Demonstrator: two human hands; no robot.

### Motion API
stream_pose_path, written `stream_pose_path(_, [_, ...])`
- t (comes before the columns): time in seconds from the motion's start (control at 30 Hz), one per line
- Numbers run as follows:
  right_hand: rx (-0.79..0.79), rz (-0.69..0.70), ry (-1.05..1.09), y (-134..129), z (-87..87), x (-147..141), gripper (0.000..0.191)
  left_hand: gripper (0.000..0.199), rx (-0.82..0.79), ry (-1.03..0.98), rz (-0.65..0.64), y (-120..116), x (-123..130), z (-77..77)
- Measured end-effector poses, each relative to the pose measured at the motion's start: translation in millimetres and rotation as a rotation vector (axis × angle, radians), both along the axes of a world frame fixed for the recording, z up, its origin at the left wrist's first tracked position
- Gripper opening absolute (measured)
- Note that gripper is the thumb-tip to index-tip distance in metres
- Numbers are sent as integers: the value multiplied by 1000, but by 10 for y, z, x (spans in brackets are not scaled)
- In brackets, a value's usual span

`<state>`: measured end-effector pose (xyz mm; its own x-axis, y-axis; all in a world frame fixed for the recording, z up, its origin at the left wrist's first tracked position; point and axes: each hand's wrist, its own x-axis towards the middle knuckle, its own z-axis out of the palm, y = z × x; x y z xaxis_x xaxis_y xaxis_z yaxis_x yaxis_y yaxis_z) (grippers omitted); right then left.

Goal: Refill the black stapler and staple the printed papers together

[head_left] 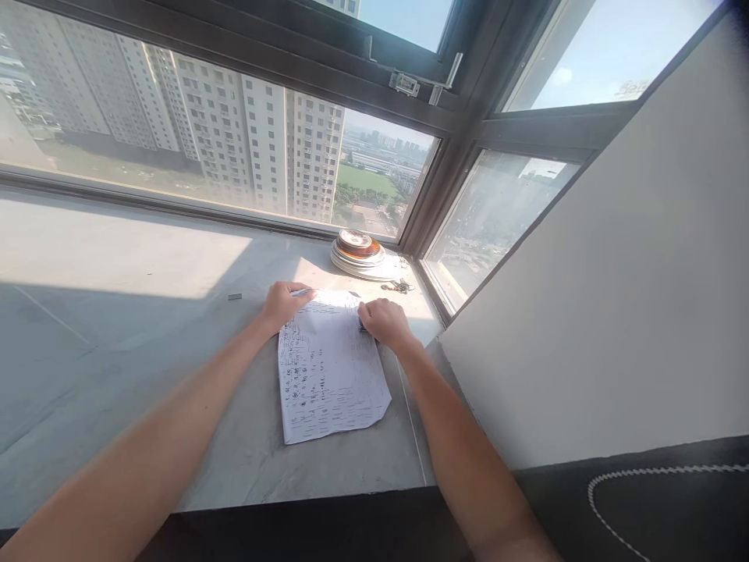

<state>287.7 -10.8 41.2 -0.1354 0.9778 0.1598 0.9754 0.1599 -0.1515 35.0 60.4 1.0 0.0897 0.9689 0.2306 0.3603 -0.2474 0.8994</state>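
Sheets of paper (333, 367) covered in handwriting lie on the grey stone sill, with their corners a little creased. At the far left corner, my left hand (286, 303) is closed on the paper, thumb on top. My right hand (386, 320) is closed at the right edge near the far end, around a small dark object (361, 321) that looks like a small stapler. Most of that object is hidden by my fingers. To the left of my left hand lies a short grey strip (235, 297), resembling a strip of staples.
A stack of plates (358, 256) with an amber dish among them stands in the window corner. Beside it lies a small dark tangled item (398, 286). A white wall (614, 297) slopes along the right. The sill's front edge (304, 499) runs below the paper.
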Motion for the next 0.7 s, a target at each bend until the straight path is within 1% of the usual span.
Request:
stream_pose_path(0.3, [-15, -2, -47, 7, 31, -63, 54, 31, -1, -9, 0, -5, -4, 0])
stream_pose_path(0.43, [-26, 19, -66, 22, -5, -65, 56, 33, -11, -18, -4, 1, -8, -11])
stream_pose_path(0.57, [2, 46, -107, 35, -50, -70, 54, 36, -39, -24, 4, 5, -8, -18])
stream_pose_path(0.7, [34, 67, -156, 31, -84, -107, 51, 32, -35, -23, 0, -11, 1, 6])
